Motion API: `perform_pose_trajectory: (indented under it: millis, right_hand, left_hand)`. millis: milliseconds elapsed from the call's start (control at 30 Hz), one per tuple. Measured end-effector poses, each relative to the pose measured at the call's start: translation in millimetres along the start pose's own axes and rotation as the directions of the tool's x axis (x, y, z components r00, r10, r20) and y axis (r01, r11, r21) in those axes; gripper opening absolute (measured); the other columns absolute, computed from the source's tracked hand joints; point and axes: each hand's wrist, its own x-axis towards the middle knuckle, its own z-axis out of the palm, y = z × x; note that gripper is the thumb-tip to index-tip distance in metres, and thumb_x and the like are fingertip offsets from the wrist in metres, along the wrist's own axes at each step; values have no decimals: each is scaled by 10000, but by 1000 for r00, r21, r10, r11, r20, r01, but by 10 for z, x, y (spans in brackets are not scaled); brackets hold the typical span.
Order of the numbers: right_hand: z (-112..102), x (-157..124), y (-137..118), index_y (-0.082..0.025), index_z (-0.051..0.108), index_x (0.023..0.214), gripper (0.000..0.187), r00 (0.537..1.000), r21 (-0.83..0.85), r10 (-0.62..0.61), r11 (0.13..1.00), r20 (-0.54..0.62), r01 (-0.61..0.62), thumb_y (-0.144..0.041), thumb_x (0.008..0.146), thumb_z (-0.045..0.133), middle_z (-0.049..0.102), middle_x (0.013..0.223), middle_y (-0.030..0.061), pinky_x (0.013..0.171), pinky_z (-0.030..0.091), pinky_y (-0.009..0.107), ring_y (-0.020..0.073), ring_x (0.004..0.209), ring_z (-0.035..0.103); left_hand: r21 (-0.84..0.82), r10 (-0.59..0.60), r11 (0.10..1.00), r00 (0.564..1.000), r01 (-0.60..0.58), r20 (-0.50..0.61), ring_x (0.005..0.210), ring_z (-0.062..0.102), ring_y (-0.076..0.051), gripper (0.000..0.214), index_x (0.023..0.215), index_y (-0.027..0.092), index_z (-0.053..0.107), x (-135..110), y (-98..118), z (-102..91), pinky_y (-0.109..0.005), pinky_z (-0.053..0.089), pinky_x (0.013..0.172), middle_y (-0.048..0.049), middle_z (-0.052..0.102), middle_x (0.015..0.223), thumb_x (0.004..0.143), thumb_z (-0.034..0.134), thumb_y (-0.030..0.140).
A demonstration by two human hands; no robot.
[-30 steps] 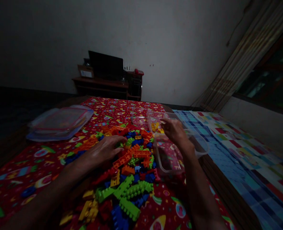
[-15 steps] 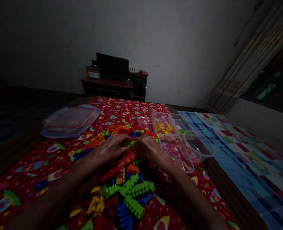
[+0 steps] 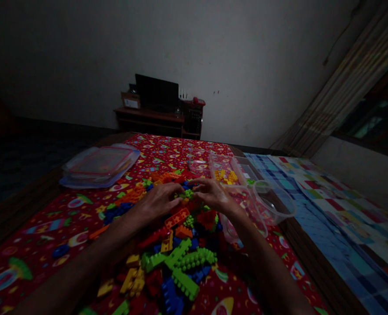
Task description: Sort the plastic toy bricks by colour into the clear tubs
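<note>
A heap of plastic building blocks [image 3: 177, 245] in orange, green, blue, yellow and red lies on a red patterned cloth [image 3: 49, 227]. My left hand [image 3: 157, 202] and my right hand [image 3: 213, 195] meet over the far part of the heap. Their fingers are curled around a small green block [image 3: 187, 193] held between them. Just right of my right hand stand clear plastic containers: a near one [image 3: 246, 210], a round one [image 3: 275, 203], and a farther one [image 3: 225, 168] holding yellow blocks.
Stacked clear lids [image 3: 98, 164] lie at the far left of the cloth. A checked cloth [image 3: 328, 210] covers the surface to the right. A dark desk with a monitor [image 3: 157, 109] stands against the back wall. Curtains [image 3: 344, 92] hang at the right.
My right hand came back from the containers to the heap and met my left hand. Both hands have now lifted slightly with a green block between them.
</note>
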Motion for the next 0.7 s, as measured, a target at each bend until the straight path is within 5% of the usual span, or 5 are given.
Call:
perform_pose_trajectory:
  millis: [200,367,533,700]
  right_hand:
    - [-277,-23,18,-150,692,1118,355,989,-308,-8,951,-147,-38,-195,797,547,682,774,31,578,418,230,142,666,604]
    - [-883,-191,167,-148,719,986,263,899,-617,-60,747,-435,-249,-248,847,519,701,792,74,647,404,254,170,733,614]
    - [-1297,-343,454,-176,718,886,248,767,-657,-19,528,-642,-537,-225,853,477,713,882,117,696,414,287,218,824,626]
    - [-1364,-468,723,-127,659,1106,349,745,-650,-56,536,-665,-539,-200,866,416,680,1054,154,855,442,346,255,1007,608]
  left_hand:
    - [-11,28,1000,1000,-28,12,973,640,-216,330,1092,178,636,5,88,-87,-318,497,840,-72,685,1096,802,515,283]
    - [16,56,998,998,-56,9,984,639,-220,338,1097,183,655,-27,-9,1,-334,488,881,-79,681,1084,837,512,345]
    - [32,57,998,998,-57,3,1037,625,-225,354,1134,195,643,-44,-77,43,-334,473,919,-78,671,1132,870,488,372]
    - [40,23,999,1000,-23,8,1069,616,-241,412,1225,196,573,-28,-68,33,-341,475,902,-83,653,1188,855,503,364]
